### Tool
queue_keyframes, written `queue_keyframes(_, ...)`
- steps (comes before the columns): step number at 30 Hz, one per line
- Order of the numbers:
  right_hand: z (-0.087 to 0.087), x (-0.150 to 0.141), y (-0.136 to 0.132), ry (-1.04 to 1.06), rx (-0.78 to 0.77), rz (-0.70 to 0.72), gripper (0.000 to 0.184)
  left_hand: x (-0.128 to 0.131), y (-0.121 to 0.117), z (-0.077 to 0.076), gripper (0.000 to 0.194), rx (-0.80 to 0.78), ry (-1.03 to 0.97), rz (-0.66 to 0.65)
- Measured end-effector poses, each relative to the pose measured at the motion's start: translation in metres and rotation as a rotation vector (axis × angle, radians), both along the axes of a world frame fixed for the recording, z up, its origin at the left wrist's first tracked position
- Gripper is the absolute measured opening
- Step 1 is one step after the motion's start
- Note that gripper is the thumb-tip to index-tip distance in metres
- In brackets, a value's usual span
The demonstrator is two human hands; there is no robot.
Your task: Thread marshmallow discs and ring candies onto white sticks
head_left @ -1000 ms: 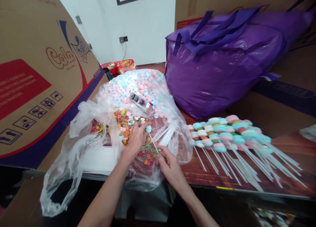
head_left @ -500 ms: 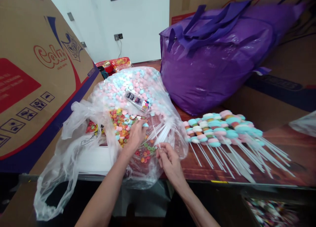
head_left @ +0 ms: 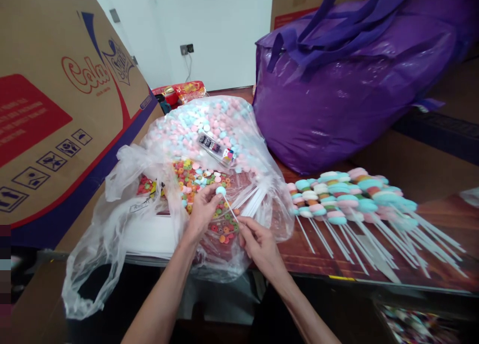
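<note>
Between the fingertips of my left hand (head_left: 204, 204) is a small pale blue marshmallow (head_left: 221, 190). My right hand (head_left: 258, 239) pinches a thin white stick (head_left: 230, 210), whose upper end meets the marshmallow; whether it has gone in I cannot tell. Below both hands lie loose ring-shaped candies (head_left: 222, 229) in red, orange and green on clear plastic. A bundle of white sticks (head_left: 256, 200) rests just beyond my right hand. Behind it a large clear bag (head_left: 179, 129) bulges with pink, blue and white marshmallows, and a small labelled clear case (head_left: 216, 147) lies on top.
Finished-looking marshmallow skewers (head_left: 348, 197) are piled at the right of the wooden table (head_left: 430, 229), a knife-like blade (head_left: 377, 259) among their sticks. A purple bag (head_left: 337, 94) stands behind. A big cardboard box (head_left: 45, 109) leans at the left, near white sheets (head_left: 149, 237).
My left hand has brought the blue marshmallow up to the tip of the stick held by my right hand. The whole view has shifted slightly, moving the scene to the right.
</note>
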State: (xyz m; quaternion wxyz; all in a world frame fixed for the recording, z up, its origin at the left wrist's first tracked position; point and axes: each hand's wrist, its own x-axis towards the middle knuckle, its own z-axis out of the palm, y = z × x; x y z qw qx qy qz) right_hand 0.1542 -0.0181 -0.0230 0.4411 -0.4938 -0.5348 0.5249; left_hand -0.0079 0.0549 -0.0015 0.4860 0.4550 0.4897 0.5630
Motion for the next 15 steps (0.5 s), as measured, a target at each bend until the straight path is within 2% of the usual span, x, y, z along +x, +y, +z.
queue_keyframes(6, 0.001, 0.002, 0.001, -0.062, 0.025, 0.017, 0.037, -0.005, -0.005, -0.007, 0.026, 0.047, 0.211, 0.031)
queue_keyframes(10, 0.003, 0.0, 0.002, -0.06, 0.059, -0.038, 0.038, -0.001, -0.016, -0.003, 0.028, 0.101, 0.447, 0.059)
queue_keyframes(15, 0.001, -0.001, 0.001, -0.083, 0.087, -0.1, 0.041, 0.016, -0.037, 0.002, 0.032, 0.142, 0.687, 0.068)
